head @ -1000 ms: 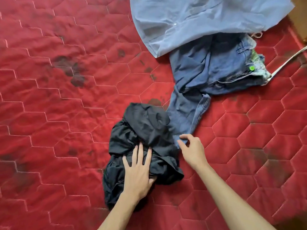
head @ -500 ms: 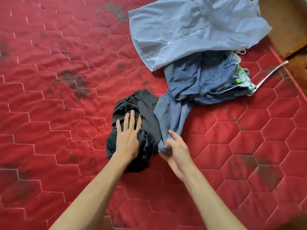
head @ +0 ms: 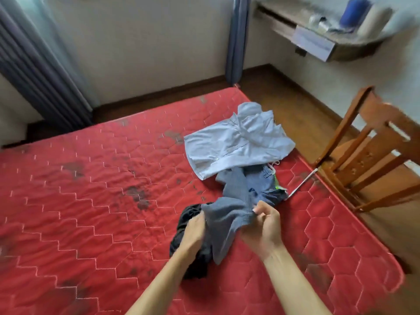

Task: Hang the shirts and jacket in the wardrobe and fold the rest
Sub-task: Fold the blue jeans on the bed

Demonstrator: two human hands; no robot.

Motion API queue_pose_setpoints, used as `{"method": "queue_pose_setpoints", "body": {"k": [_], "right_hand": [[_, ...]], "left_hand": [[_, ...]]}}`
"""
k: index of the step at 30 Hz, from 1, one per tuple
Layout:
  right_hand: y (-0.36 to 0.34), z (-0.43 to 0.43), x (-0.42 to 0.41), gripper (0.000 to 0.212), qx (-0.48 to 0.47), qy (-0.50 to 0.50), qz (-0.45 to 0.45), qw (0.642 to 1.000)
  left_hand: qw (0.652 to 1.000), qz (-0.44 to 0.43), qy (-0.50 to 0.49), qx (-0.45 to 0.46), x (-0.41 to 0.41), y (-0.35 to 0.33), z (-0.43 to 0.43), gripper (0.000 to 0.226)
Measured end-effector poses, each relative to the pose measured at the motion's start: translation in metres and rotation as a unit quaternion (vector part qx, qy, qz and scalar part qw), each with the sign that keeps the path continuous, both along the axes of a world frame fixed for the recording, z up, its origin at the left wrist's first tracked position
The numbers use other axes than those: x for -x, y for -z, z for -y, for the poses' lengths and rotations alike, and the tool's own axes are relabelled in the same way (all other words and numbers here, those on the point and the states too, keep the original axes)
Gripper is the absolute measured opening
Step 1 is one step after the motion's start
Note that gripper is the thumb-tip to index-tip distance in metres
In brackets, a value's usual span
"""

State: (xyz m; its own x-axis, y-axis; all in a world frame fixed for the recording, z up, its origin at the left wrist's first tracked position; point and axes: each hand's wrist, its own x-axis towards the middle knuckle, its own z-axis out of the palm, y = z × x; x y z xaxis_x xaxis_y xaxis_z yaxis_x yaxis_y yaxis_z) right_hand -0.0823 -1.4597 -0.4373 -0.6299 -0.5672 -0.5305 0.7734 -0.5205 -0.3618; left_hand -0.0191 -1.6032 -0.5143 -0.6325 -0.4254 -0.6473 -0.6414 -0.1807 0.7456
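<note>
Both hands grip one leg of the jeans (head: 236, 208): the right hand (head: 264, 223) pinches its hem and the left hand (head: 194, 230) closes on the cloth, raised above the red mattress (head: 91, 201). Beneath lies a black garment (head: 188, 214); a pale blue shirt (head: 234, 146) lies beyond, overlapping the jeans' waist.

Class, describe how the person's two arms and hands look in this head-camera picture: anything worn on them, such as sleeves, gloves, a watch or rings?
Both forearms are bare as far as the bottom edge, with no sleeves showing. The left hand and right hand wear no gloves. No watch, bracelet or ring is visible, though the picture is slightly blurred.
</note>
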Motion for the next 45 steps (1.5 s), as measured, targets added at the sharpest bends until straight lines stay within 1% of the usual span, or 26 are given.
{"method": "queue_pose_setpoints", "body": {"k": [1,3,5,7,8,11,12,14,16,18,20,22,23,25,26,27,30,33,34,36,38,39,41,42,44,45], "right_hand": [[-0.028,-0.004,-0.001,0.016,-0.005,0.011,-0.015,1.000],[-0.073,-0.011,-0.001,0.028,-0.006,0.031,-0.053,0.998],[-0.113,-0.018,-0.006,0.028,-0.003,0.013,-0.076,0.997],[-0.155,-0.023,-0.017,0.031,-0.033,-0.032,-0.134,0.990],[-0.175,-0.027,-0.023,0.034,-0.043,-0.055,-0.162,0.984],[-0.218,-0.040,-0.036,0.037,-0.047,-0.082,-0.201,0.975],[-0.222,-0.046,-0.038,0.041,-0.051,-0.068,-0.198,0.976],[-0.222,-0.059,-0.041,0.039,-0.069,-0.040,-0.199,0.977],[-0.206,-0.072,-0.041,0.033,-0.102,-0.027,-0.192,0.976],[-0.184,-0.080,-0.045,0.029,-0.193,-0.039,-0.217,0.956],[-0.166,-0.079,-0.055,0.033,-0.312,-0.085,-0.285,0.902],[-0.153,-0.067,-0.071,0.054,-0.383,-0.151,-0.373,0.832],[-0.145,-0.058,-0.079,0.064,-0.425,-0.179,-0.418,0.783],[-0.127,-0.032,-0.087,0.097,-0.482,-0.219,-0.468,0.708],[-0.122,-0.018,-0.091,0.110,-0.528,-0.215,-0.489,0.660],[-0.125,-0.008,-0.096,0.115,-0.563,-0.187,-0.498,0.633],[-0.155,0.008,-0.113,0.109,-0.618,-0.119,-0.442,0.639],[-0.163,0.020,-0.106,0.089,-0.638,-0.104,-0.460,0.609],[-0.165,0.020,-0.100,0.079,-0.624,-0.084,-0.473,0.616],[-0.172,0.019,-0.089,0.045,-0.564,-0.031,-0.502,0.655],[-0.183,0.017,-0.077,0.014,-0.536,-0.009,-0.522,0.663],[-0.187,0.014,-0.073,0.006,-0.530,-0.017,-0.522,0.668],[-0.194,0.012,-0.066,0.013,-0.497,-0.019,-0.512,0.700],[-0.201,0.012,-0.065,0.015,-0.462,-0.012,-0.504,0.730],[-0.222,0.014,-0.069,0.005,-0.355,0.017,-0.497,0.792],[-0.233,0.017,-0.069,0.014,-0.306,0.026,-0.491,0.815]], "left_hand": [[0.995,-0.026,-0.024,-0.097,0.009,-0.026,-0.005,0.045],[0.956,-0.088,-0.034,-0.279,0.024,-0.084,-0.013,0.067],[0.925,-0.126,-0.015,-0.358,0.031,-0.134,-0.016,0.083],[0.913,-0.134,-0.007,-0.384,0.033,-0.186,-0.020,0.086],[0.922,-0.140,0.011,-0.361,0.032,-0.209,-0.023,0.077],[0.956,-0.161,-0.003,-0.244,0.037,-0.260,-0.038,0.025],[0.968,-0.178,-0.003,-0.176,0.038,-0.271,-0.039,0.024],[0.970,-0.211,-0.015,-0.120,0.040,-0.290,-0.034,0.028],[0.965,-0.244,-0.030,-0.091,0.035,-0.311,-0.024,0.022],[0.960,-0.262,0.004,-0.096,0.017,-0.343,-0.022,0.015],[0.948,-0.289,0.071,-0.117,-0.002,-0.372,-0.021,0.020],[0.933,-0.323,0.113,-0.113,-0.021,-0.400,-0.018,0.024],[0.927,-0.339,0.127,-0.101,-0.031,-0.412,-0.016,0.020],[0.920,-0.363,0.130,-0.076,-0.051,-0.433,-0.012,0.014],[0.915,-0.374,0.134,-0.067,-0.061,-0.441,-0.008,0.016],[0.914,-0.379,0.135,-0.055,-0.072,-0.448,-0.003,0.019],[0.911,-0.379,0.148,-0.065,-0.103,-0.467,0.012,0.023],[0.923,-0.351,0.141,-0.064,-0.131,-0.481,0.023,0.030],[0.927,-0.344,0.139,-0.058,-0.139,-0.485,0.023,0.034],[0.932,-0.333,0.137,-0.030,-0.153,-0.488,0.031,0.044],[0.943,-0.305,0.134,-0.002,-0.162,-0.484,0.048,0.062],[0.948,-0.288,0.132,0.003,-0.165,-0.479,0.061,0.075],[0.961,-0.248,0.119,0.013,-0.170,-0.470,0.081,0.090],[0.969,-0.221,0.107,0.020,-0.172,-0.464,0.089,0.090],[0.985,-0.148,0.070,0.053,-0.173,-0.447,0.102,0.088],[0.989,-0.104,0.051,0.097,-0.172,-0.439,0.108,0.084]]}}
